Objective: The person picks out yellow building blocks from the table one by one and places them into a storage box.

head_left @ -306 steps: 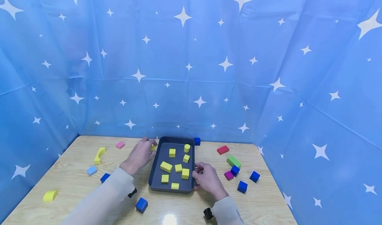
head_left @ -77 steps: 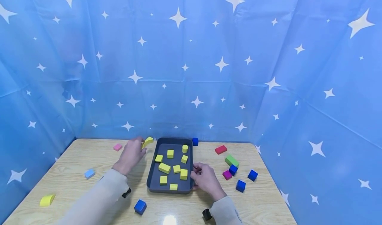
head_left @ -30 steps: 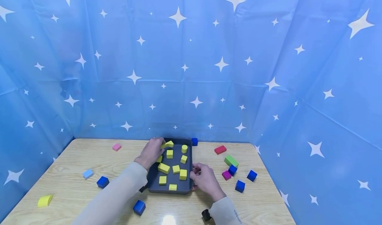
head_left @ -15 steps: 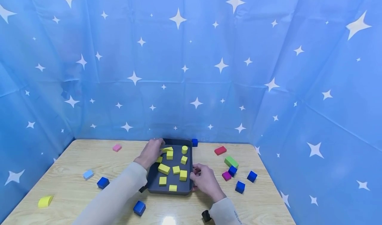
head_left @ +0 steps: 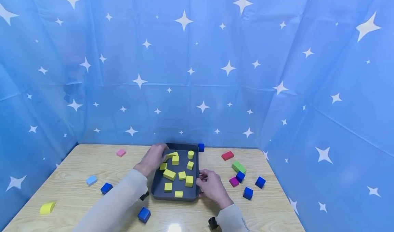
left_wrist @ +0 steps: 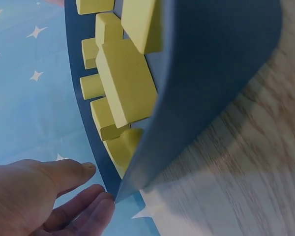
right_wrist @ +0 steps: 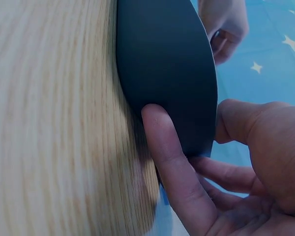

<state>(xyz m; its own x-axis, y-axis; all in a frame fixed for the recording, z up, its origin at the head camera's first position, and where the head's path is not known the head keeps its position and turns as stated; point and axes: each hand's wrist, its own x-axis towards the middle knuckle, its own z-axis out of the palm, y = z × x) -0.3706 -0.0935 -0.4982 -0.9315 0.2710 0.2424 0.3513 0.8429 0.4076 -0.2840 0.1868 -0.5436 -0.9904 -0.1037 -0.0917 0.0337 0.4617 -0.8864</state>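
Note:
The dark grey tray [head_left: 159, 187] stands mid-table and holds several yellow blocks. Among them, near its far left corner, lies a yellow arch block [head_left: 171, 154], partly hidden in the head view. My left hand [head_left: 152, 159] is over the tray's left rim, beside the arch block. Nothing is between its thumb and fingers in the left wrist view, where the arch block [left_wrist: 120, 151] lies just inside the wall. My right hand [head_left: 213, 185] holds the tray's right side; in the right wrist view a finger [right_wrist: 162, 132] presses the outer wall and the thumb is at the rim.
Left of the tray lie a yellow curved block [head_left: 47, 208], a light blue block [head_left: 91, 180], a pink block [head_left: 121, 152] and blue cubes [head_left: 144, 215]. Right of it are a red block [head_left: 227, 155], a green block [head_left: 238, 167], a magenta block [head_left: 234, 181] and several blue cubes.
My left hand set a yellow block in the tray, then carried the yellow arch block from the table's left into it and let go. It now draws back slightly left. My right hand stays put.

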